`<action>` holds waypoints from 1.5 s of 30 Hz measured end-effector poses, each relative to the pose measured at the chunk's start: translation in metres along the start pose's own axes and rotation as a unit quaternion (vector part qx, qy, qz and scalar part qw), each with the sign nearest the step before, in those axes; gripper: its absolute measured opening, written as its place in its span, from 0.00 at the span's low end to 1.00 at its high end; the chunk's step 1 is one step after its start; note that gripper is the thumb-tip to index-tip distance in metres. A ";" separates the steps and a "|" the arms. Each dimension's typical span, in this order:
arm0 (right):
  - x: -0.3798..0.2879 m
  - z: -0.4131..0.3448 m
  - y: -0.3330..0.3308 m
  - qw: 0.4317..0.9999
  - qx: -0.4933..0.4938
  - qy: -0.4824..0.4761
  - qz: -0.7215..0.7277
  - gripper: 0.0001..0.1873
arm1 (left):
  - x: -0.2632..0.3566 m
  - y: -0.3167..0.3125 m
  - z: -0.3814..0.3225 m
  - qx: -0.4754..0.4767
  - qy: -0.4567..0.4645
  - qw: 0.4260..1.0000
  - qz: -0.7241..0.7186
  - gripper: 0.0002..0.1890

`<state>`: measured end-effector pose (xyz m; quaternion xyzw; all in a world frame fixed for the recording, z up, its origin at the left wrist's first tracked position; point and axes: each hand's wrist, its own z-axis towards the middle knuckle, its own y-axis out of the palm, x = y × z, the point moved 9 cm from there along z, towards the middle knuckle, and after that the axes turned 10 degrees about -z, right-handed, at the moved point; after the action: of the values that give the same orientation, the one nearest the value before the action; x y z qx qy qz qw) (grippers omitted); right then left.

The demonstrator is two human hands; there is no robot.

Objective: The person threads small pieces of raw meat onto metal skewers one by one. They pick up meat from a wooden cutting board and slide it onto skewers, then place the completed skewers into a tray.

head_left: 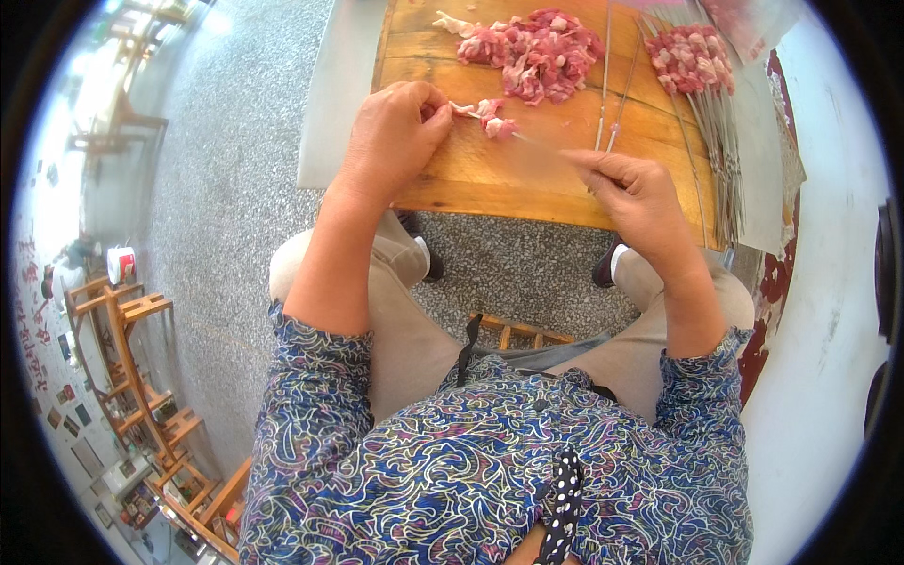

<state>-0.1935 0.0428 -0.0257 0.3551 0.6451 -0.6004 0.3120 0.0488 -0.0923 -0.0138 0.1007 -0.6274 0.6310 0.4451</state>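
My right hand (628,191) grips the near end of a thin metal skewer (519,136) that points up and to the left. Several small pieces of raw meat (498,126) are threaded along it. Between the thumb and fingertips of my left hand (409,131) is a pale strip of meat (462,109) at the skewer's tip. Whether the tip has pierced that strip cannot be made out. Beyond my hands a pile of cut raw meat (544,56) lies on the wooden board (480,183).
Two bare skewers (604,85) lie right of the pile. Farther right is a stack of loaded meat skewers (692,60), their metal ends (717,162) pointing towards me. A plastic bag (752,25) sits at the top right. A white wall (819,282) rises on the right; wooden furniture (134,339) stands left.
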 end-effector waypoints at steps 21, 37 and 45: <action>0.008 0.006 -0.059 0.979 0.199 0.029 0.035 0.15 | 0.045 0.036 0.034 0.007 0.076 0.989 -0.124 0.10; 0.023 -0.009 -0.077 0.977 0.196 0.033 0.075 0.15 | 0.060 0.057 0.050 -0.002 0.014 0.983 -0.181 0.11; 0.020 -0.026 -0.062 0.997 0.022 0.067 0.031 0.15 | 0.037 0.001 0.002 -0.046 0.030 0.998 0.024 0.09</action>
<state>-0.2555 0.0689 -0.0054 0.4210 0.6399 -0.5791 0.2791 0.0253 -0.0778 0.0112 0.0460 -0.6442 0.6146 0.4528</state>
